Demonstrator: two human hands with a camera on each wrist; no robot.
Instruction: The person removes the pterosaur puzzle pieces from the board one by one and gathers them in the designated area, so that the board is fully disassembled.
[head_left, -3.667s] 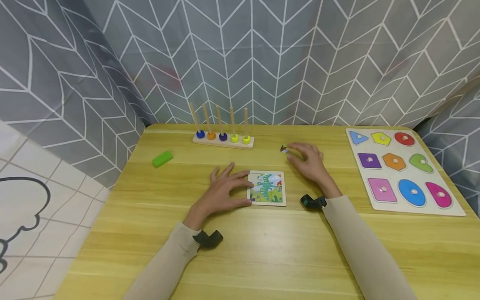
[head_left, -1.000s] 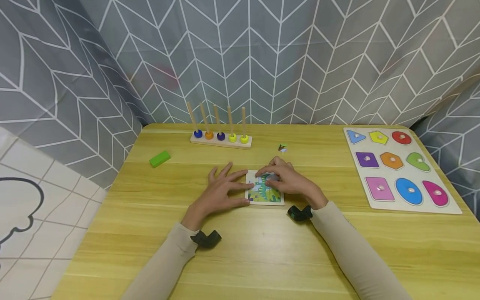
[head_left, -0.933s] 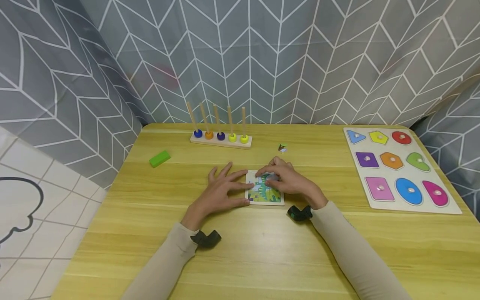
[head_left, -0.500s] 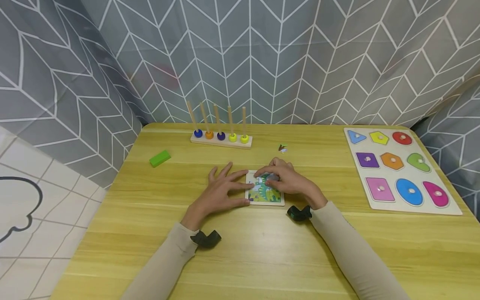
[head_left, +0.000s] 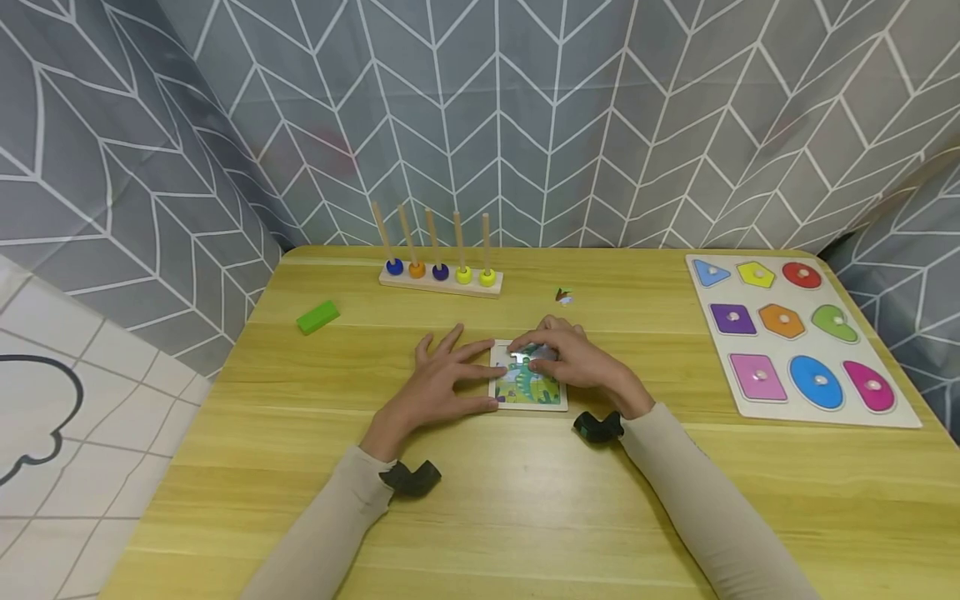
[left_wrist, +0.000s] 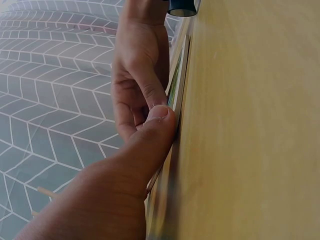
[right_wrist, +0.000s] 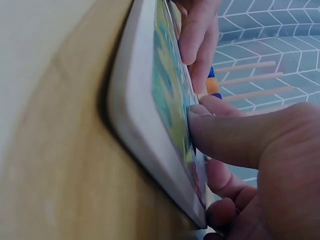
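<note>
A small framed jigsaw puzzle (head_left: 528, 407) with a green dinosaur picture lies flat on the table in the head view. My left hand (head_left: 442, 379) rests at its left side, fingers spread, fingertips on the frame and the picture's edge. My right hand (head_left: 581, 357) reaches over the upper right part with curled fingers. Its thumb and index finger pinch a puzzle piece (head_left: 527, 353) near the top, partly hidden under the hand. In the right wrist view the thumb (right_wrist: 225, 135) presses against the picture surface. One loose puzzle piece (head_left: 564, 296) lies beyond the frame.
A peg stand (head_left: 442, 282) with coloured beads stands at the table's back, left of centre. To its left lies a green block (head_left: 318, 317). A white shape board (head_left: 757, 333) with knobbed pieces lies at the right. Curtains (head_left: 480, 125) hang behind the table.
My right hand has moved from the loose piece down and left onto the framed puzzle. In the last second a glossy patch has appeared between its thumb and index finger. The left hand stays.
</note>
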